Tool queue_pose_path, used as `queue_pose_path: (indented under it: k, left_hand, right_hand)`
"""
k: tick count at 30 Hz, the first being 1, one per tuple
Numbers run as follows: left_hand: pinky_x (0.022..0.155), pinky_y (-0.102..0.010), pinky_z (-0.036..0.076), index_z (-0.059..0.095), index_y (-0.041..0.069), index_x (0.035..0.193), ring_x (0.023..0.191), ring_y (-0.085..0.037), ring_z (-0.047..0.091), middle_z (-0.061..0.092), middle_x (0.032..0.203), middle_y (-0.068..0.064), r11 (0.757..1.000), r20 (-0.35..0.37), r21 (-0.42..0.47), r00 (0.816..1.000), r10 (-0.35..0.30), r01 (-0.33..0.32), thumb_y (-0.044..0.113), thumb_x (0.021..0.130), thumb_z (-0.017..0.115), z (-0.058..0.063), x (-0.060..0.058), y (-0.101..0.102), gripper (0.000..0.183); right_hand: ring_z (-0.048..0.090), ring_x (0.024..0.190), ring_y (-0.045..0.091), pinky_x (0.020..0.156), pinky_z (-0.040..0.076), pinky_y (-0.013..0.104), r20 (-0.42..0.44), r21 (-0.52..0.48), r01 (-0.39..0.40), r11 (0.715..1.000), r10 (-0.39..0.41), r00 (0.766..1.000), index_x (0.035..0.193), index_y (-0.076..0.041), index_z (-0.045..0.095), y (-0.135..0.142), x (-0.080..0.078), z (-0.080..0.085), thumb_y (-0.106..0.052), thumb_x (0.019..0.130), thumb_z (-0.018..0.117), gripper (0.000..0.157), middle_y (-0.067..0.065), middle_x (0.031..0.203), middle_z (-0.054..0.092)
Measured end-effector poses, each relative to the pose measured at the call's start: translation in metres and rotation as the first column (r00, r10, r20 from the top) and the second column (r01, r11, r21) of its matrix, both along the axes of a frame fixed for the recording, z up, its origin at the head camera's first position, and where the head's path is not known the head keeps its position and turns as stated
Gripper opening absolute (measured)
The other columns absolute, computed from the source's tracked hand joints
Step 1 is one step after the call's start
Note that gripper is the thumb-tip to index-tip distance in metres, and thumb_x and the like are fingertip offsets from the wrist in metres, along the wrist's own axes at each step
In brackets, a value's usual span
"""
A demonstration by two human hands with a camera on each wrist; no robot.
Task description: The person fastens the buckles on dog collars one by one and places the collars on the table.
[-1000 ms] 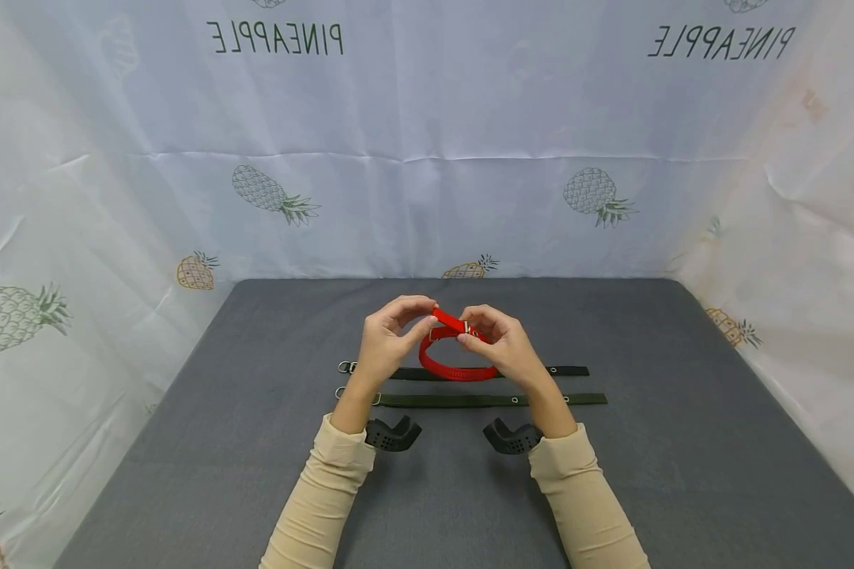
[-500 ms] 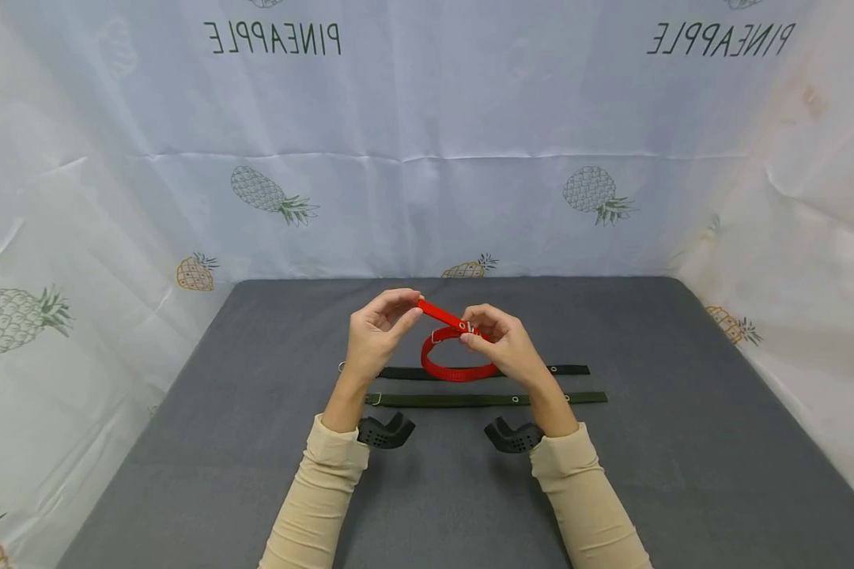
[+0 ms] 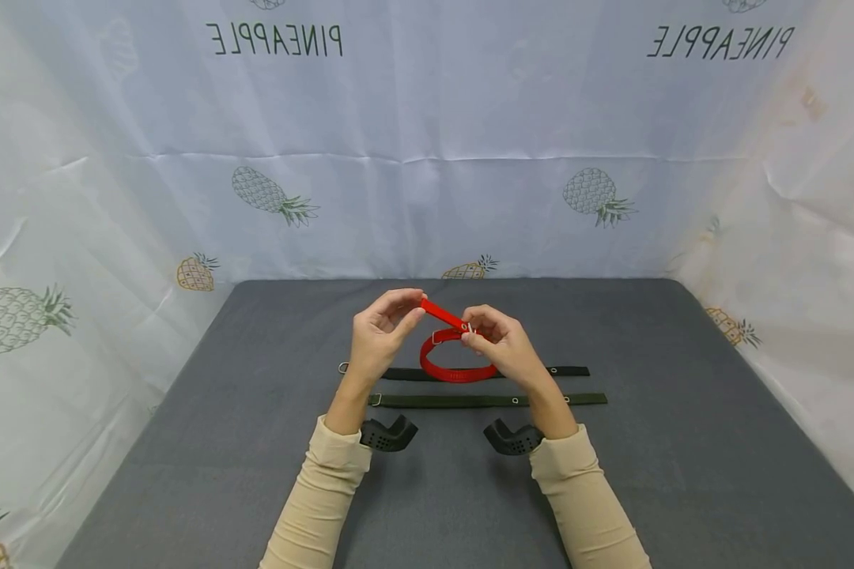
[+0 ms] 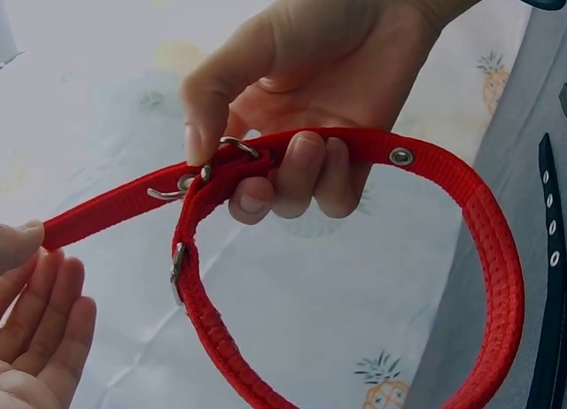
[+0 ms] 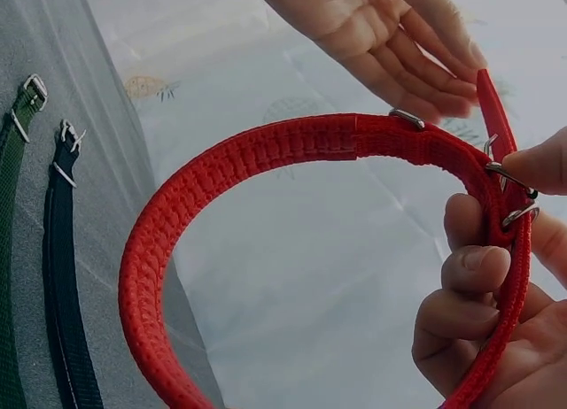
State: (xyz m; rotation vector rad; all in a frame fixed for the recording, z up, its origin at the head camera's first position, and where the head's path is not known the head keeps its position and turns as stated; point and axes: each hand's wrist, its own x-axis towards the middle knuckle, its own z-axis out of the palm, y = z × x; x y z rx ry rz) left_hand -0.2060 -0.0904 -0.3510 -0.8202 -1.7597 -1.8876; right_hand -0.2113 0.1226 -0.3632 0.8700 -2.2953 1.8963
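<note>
A red pet collar (image 3: pixel 458 374) is held above the table, bent into a loop with its strap end through the metal buckle (image 4: pixel 188 184). My left hand (image 3: pixel 377 335) pinches the strap's free end between thumb and fingers. At the buckle, my right hand (image 3: pixel 500 340) grips the collar; in the left wrist view its thumb presses near the buckle and D-ring (image 4: pixel 237 147), with other fingers curled round the band. An eyelet (image 4: pixel 401 156) shows on the band beyond those fingers. The buckle prong (image 5: pixel 490 145) stands away from the strap in the right wrist view.
Two more collars lie flat across the grey table (image 3: pixel 256 442): a black one (image 3: pixel 572 371) behind and a dark green one (image 3: pixel 462 401) nearer. Both pass below the hands and the red loop. A white pineapple-print curtain (image 3: pixel 427 213) encloses the back and sides.
The left hand has moved left and slightly up from a second ago, drawing out a longer stretch of strap from the buckle. The right hand has stayed nearly in place.
</note>
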Motion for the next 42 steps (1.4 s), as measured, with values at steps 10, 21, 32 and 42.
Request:
queue_pose_path:
  k: [10, 21, 32, 42]
  left_hand:
    - [0.09, -0.016, 0.054, 0.058, -0.016, 0.117, 0.099, 0.002, 0.064, 0.066, 0.114, -0.015, 0.999, 0.135, -0.046, 0.991, 0.0, 0.006, -0.008, 0.086, 0.065, -0.003, -0.001, 0.001, 0.033]
    - [0.086, -0.015, 0.054, 0.061, -0.009, 0.117, 0.093, 0.006, 0.063, 0.063, 0.115, -0.032, 0.978, 0.291, -0.19, 0.956, -0.024, 0.082, 0.0, 0.092, 0.061, -0.006, 0.0, 0.008, 0.027]
    - [0.079, -0.022, 0.056, 0.063, -0.01, 0.111, 0.08, -0.003, 0.065, 0.064, 0.098, -0.031, 0.96, 0.356, -0.202, 0.927, -0.115, 0.197, 0.008, 0.095, 0.059, -0.01, 0.002, 0.019, 0.024]
    - [0.066, -0.018, 0.05, 0.058, -0.014, 0.106, 0.067, -0.003, 0.057, 0.063, 0.084, 0.014, 0.962, 0.402, -0.127, 0.899, -0.173, 0.242, 0.009, 0.096, 0.058, -0.012, 0.004, 0.026, 0.025]
  right_hand:
    - [0.048, 0.06, 0.014, 0.055, 0.041, 0.02, 0.001, -0.032, -0.016, 0.999, 0.016, 1.0, 0.112, 0.002, 0.055, 0.002, 0.0, 0.001, -0.006, 0.095, 0.058, 0.019, -0.011, 0.08, 0.059]
    - [0.047, 0.059, 0.005, 0.052, 0.039, 0.021, -0.015, -0.049, -0.041, 0.998, 0.04, 0.999, 0.113, 0.003, 0.053, 0.003, 0.0, 0.003, -0.007, 0.097, 0.056, 0.019, -0.008, 0.08, 0.061]
    - [0.046, 0.062, 0.006, 0.055, 0.039, 0.022, -0.009, -0.051, -0.067, 0.996, 0.066, 0.998, 0.113, 0.003, 0.052, 0.002, 0.003, 0.004, -0.009, 0.097, 0.056, 0.02, -0.004, 0.08, 0.055]
    - [0.042, 0.063, 0.01, 0.06, 0.037, 0.024, 0.001, -0.073, -0.043, 0.996, 0.044, 0.999, 0.11, -0.003, 0.055, -0.001, 0.004, 0.005, -0.01, 0.097, 0.056, 0.015, -0.009, 0.074, 0.052]
